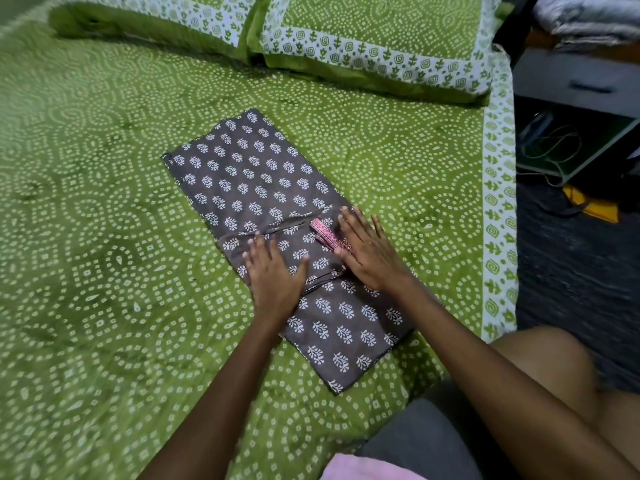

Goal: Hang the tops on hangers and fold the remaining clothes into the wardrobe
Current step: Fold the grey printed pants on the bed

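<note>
Both hands (322, 261) flat on folded garment (277, 220), pink trim (327, 237) half-hidden.

Dim, soft light; blurred, warped edges

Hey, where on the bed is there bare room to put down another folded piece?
The widest bare stretch of the green bedspread lies left of the brown printed garment. A narrower strip runs between the garment and the bedspread's white border. The head of the bed is taken by pillows; both hands press the garment's middle.
</note>
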Demonstrator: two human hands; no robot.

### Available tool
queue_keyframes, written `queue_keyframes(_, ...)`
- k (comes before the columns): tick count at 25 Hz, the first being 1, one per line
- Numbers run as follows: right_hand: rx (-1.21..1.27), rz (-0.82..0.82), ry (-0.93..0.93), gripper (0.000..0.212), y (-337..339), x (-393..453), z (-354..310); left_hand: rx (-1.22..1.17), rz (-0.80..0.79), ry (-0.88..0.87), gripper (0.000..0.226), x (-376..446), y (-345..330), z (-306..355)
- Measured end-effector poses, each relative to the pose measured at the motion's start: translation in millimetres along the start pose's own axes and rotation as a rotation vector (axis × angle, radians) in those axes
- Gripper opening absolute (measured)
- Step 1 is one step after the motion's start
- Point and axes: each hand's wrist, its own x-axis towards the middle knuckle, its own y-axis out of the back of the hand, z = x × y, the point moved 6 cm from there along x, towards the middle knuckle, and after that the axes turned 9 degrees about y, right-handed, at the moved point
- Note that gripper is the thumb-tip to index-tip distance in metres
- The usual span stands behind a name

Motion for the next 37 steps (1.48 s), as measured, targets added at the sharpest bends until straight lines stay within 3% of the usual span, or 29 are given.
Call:
queue_keyframes(2,-0.015,-0.082,-0.034,0.088,-15.0,1.4,-2.7,-0.147,-0.024,-0.205,0.068,-2.1,-2.0,49.3)
queue_keyframes(5,-0.051,-0.173,0.018,0.090,-26.9,-9.4,-0.2,-0.061,-0.244,-0.487,0.062,-3.6,-33.6,96.8)
queue_keyframes(8,0.002,-0.183,0.078,0.092,-22.0,-47.3,17.2,0.228,-0.276,-0.472,0.066,1.6,-68.2,90.4)
queue_keyframes(12,-0.026,-0.326,0.202,0.097,-15.4,-107.3,44.6,0.236,-0.206,-0.426,0.078,-18.5,-77.6,87.5)
queue_keyframes(17,-0.054,-0.498,0.306,0.088,5.8,-142.5,68.3,0.266,-0.292,-0.676,0.064,-68.2,-82.5,83.1)
queue_keyframes(19,-0.034,-0.445,0.293,0.073,14.9,-138.4,70.0,0.158,-0.413,-0.691,0.065,-91.2,-76.7,75.2)
queue_keyframes(21,-0.017,-0.246,0.370,0.056,23.8,-129.1,64.2,-0.042,-0.553,-0.678,0.066,-114.0,-58.9,51.3)
queue_keyframes(24,-0.103,-0.143,0.441,0.051,14.4,-122.0,64.5,-0.104,-0.401,-0.719,0.076,-136.0,-25.3,-2.5)
queue_keyframes(28,0.158,-0.003,0.315,0.037,16.0,-103.8,67.7,0.034,-0.236,-0.732,0.055,-143.9,-23.3,-11.8)
queue_keyframes(30,0.391,0.023,0.215,0.033,26.0,-86.6,67.5,-0.157,-0.159,-0.585,0.036,-134.7,-12.6,-2.3)
queue_keyframes(32,0.778,0.009,0.041,0.028,45.4,-64.2,62.8,-0.580,-0.140,-0.157,0.017,-108.0,4.7,-9.0)
queue_keyframes(34,1.084,0.031,-0.103,0.017,58.6,-34.7,55.9,-0.914,-0.075,0.246,0.017,-81.5,19.0,-20.5)
queue_keyframes(37,1.116,0.167,-0.378,0.019,51.0,12.6,57.2,-0.798,0.116,0.535,0.012,-43.3,29.9,-43.6)
